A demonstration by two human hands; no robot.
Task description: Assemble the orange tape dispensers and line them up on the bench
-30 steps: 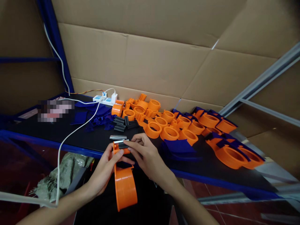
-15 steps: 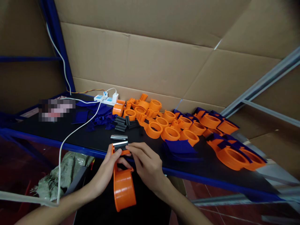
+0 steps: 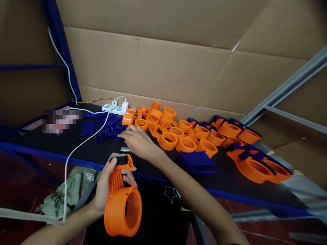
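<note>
My left hand [image 3: 103, 189] is closed around the handle of an orange tape dispenser [image 3: 112, 216], which hangs with its round hub toward me. A black piece with a toothed metal edge [image 3: 120, 160] sits at the dispenser's top end, under my left thumb. Over the table, my right hand [image 3: 140, 141] reaches to a heap of small blue plastic parts [image 3: 104, 132], its fingers stretched out and slightly bent at the heap's right edge. Below that hand lies a silver metal strip [image 3: 124, 149], partly covered. The black pieces behind my right hand are hidden.
Several orange dispenser bodies [image 3: 186, 144] are piled across the black table [image 3: 51, 144]. Dispensers with blue parts [image 3: 255, 170] lie at the right. Blue sheets [image 3: 198, 159] rest near the front edge. A white power strip [image 3: 117, 109] stands behind; its white cable [image 3: 76, 146] hangs over the front left.
My right hand has left the black piece on the dispenser and moved up and left to the blue parts. My left hand has turned the dispenser and shifted it slightly left.
</note>
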